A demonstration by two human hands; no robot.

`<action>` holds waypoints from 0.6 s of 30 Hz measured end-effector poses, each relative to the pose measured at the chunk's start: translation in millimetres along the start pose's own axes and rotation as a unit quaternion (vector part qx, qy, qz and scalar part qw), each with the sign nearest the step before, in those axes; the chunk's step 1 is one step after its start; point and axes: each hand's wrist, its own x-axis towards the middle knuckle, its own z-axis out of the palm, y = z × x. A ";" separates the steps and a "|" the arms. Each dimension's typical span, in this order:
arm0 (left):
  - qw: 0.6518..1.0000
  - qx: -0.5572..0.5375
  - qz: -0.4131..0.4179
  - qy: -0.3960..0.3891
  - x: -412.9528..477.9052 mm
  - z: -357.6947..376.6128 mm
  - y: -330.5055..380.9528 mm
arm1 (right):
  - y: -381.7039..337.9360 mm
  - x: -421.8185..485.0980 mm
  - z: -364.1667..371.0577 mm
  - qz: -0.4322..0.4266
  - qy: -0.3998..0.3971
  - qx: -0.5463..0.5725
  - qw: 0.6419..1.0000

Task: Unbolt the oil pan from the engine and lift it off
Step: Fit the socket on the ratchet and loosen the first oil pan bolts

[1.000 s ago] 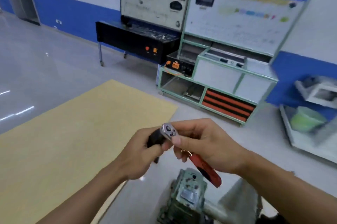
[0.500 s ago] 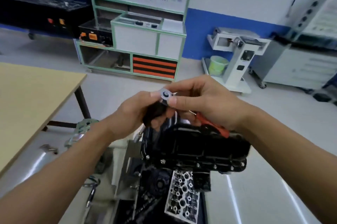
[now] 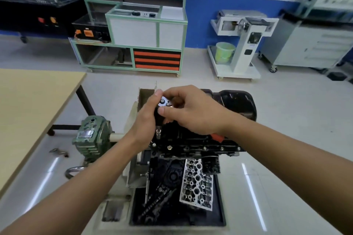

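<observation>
A ratchet wrench (image 3: 164, 101) is held over the black oil pan (image 3: 237, 104). Its head end is gripped by the curled left hand (image 3: 146, 120), its red handle by the right hand (image 3: 193, 113).

My left hand (image 3: 147, 120) and right hand (image 3: 193, 112) both grip the ratchet (image 3: 164, 101), its socket (image 3: 158, 133) pointing down at the near left edge of the black oil pan (image 3: 236, 104) atop the engine (image 3: 193, 147).

Head view, downward, near engine (image 3: 191, 146)
</observation>
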 end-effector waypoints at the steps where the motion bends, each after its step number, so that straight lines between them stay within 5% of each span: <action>1: 1.000 -0.009 -0.003 0.002 -3.6 -4.5 -2.2 | -1.2 1.6 6.4 -0.002 -0.001 -0.011 1.000; 18: 0.999 -0.029 -0.026 -0.011 -23.2 -24.8 -30.5 | 11.5 0.8 45.1 0.009 0.019 -0.079 0.997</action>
